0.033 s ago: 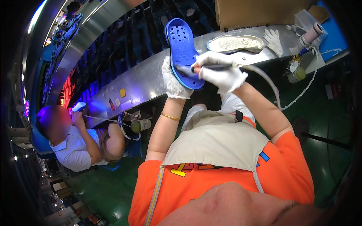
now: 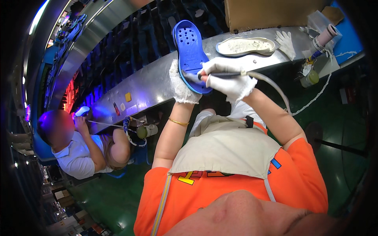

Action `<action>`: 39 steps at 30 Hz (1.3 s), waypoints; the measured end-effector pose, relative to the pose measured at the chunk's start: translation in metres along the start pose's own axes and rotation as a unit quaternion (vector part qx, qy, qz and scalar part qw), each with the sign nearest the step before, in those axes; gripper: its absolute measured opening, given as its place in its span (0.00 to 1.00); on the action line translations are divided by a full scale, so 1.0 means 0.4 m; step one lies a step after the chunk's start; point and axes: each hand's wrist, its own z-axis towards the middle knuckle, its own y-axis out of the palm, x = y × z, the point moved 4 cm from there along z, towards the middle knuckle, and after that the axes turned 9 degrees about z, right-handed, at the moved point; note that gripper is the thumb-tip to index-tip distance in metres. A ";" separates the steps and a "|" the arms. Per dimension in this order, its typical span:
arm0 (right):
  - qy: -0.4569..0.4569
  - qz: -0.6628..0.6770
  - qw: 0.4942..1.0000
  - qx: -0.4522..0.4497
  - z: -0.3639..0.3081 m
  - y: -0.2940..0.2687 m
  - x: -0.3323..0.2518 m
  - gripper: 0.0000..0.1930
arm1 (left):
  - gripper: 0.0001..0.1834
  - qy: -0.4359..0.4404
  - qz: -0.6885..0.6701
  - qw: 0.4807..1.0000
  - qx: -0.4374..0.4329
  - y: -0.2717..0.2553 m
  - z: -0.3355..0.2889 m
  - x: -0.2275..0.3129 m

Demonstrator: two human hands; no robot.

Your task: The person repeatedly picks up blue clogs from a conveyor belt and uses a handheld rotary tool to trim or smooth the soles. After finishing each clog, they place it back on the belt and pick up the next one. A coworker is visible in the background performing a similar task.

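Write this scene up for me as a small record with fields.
Left hand: gloved, holding a blue sole from beneath
Right hand: gloved, gripping a brush, bristles at the blue sole's near end
Metal bench: white sole, loose white glove
Nearby: seated co-worker at picture left, holding a pale piece

Blue shoe sole (image 2: 190,53) in left hand (image 2: 182,89), brush (image 2: 225,74) in right hand (image 2: 231,85) (both white-gloved)
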 end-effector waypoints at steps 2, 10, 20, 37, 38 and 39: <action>0.064 0.025 0.998 -0.003 -0.011 0.006 -0.001 0.04 | 0.32 -0.009 -0.016 1.000 -0.010 -0.011 0.005 -0.008; 0.041 0.055 0.984 0.162 0.069 -0.063 0.023 0.07 | 0.29 -0.026 -0.042 0.996 -0.068 0.087 -0.048 -0.004; -0.041 0.160 0.969 0.184 0.117 -0.134 0.066 0.07 | 0.37 -0.071 -0.013 0.995 -0.066 0.091 -0.054 -0.012; -0.154 -0.236 0.951 -0.125 0.103 -0.117 -0.186 0.10 | 0.41 0.045 0.185 0.979 -0.072 0.102 0.020 0.214; -0.176 -0.227 0.954 -0.092 0.103 -0.131 -0.212 0.10 | 0.43 0.044 0.173 0.976 -0.124 0.143 0.024 0.251; -0.185 -0.191 0.963 -0.055 0.098 -0.152 -0.212 0.11 | 0.44 0.049 0.172 0.970 -0.167 0.190 0.034 0.296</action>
